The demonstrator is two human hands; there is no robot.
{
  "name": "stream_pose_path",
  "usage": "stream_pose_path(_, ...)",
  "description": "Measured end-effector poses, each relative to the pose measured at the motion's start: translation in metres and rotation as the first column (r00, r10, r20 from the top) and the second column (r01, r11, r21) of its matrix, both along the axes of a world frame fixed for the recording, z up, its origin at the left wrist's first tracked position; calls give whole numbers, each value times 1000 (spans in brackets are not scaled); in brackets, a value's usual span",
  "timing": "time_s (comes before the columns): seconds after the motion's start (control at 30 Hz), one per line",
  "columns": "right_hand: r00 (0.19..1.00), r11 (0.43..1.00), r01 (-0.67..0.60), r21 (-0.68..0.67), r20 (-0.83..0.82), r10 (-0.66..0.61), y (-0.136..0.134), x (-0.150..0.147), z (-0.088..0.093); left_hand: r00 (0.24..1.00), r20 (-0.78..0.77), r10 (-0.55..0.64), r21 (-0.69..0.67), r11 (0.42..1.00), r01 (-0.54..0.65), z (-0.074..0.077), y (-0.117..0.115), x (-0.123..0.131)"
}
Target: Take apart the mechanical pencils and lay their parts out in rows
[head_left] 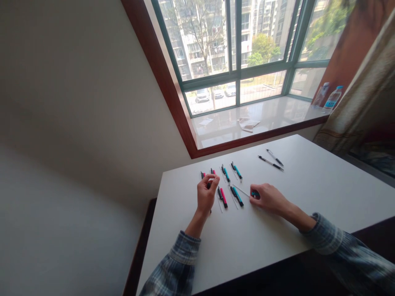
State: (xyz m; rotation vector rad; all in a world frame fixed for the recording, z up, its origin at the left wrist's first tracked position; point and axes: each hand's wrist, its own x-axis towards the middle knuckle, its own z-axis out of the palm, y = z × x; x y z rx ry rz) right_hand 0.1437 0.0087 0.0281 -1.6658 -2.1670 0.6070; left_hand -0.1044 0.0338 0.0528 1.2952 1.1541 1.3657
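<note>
My left hand [206, 198] is closed around a black pen part, above the left end of the rows of pen parts. Fingers of my right hand [268, 197] are closed on a teal pen part, and a thin white refill [241, 190] sticks out to its left. Between the hands lie a pink and black pen set [224, 197] and a teal and black pen set [237, 196]. Behind them are two more teal and black sets [226, 173], [236, 170]. Pink parts [212, 171] show partly behind my left hand.
Two whole pens [270, 163], [274, 157] lie at the back right of the white table [333, 185]. Behind it, the window sill [277, 111] holds a crumpled cloth [247, 124], paper [206, 121] and plastic bottles [333, 98]. A curtain hangs at right.
</note>
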Motion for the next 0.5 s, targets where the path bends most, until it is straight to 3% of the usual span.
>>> stream_pose_path(0.5, 997, 1000, -13, 20, 73, 12, -14, -5, 1, 955, -287, -79, 71, 992, 104, -9, -19, 8)
